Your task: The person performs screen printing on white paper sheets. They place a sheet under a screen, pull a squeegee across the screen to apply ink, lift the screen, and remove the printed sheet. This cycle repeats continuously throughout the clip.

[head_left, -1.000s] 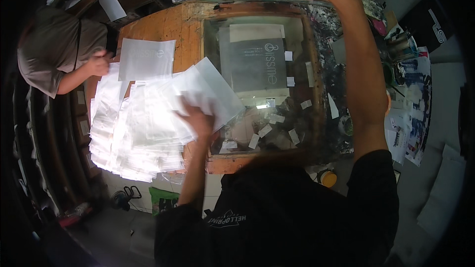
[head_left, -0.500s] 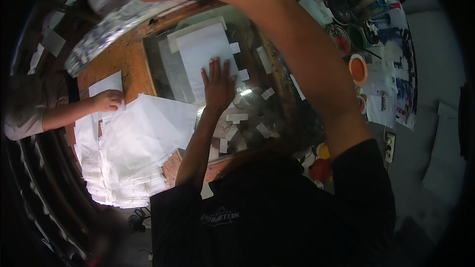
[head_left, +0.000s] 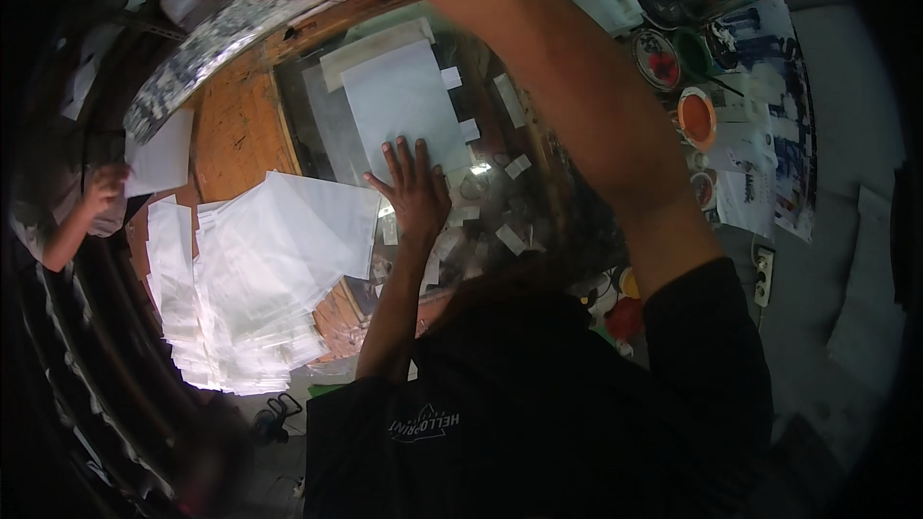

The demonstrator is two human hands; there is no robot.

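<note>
On worktop (head_left: 240, 130), white sheet (head_left: 399, 101) beneath left hand (head_left: 415, 197)

A hand could pass over the wooden tabletop (head_left: 231, 130), between the white pile (head_left: 255, 279) nearer and the raised right arm (head_left: 543, 53) farther, which both obstruct.

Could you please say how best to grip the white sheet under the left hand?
Probably grip the white sheet by its near edge, from the person's side: it lies flat, the left hand crosses that edge, and white tabs line its right edge.
</note>
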